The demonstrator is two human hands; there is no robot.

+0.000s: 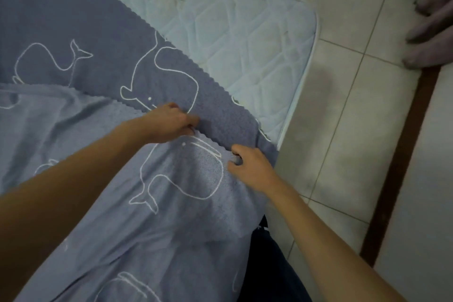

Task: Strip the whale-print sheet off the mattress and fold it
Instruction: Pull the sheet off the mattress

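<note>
Partly, the mattress point(232, 32) is uncovered: its pale quilted corner is seen bare beside the sheet point(73, 32), which is doubled over itself across the rest. The sheet's scalloped edge is pinched by the left hand point(171, 121) and gripped by the right hand point(250, 167) near the mattress corner. Pale floor tiles point(343, 105) are crossed by a dark strip point(404, 154).
</note>
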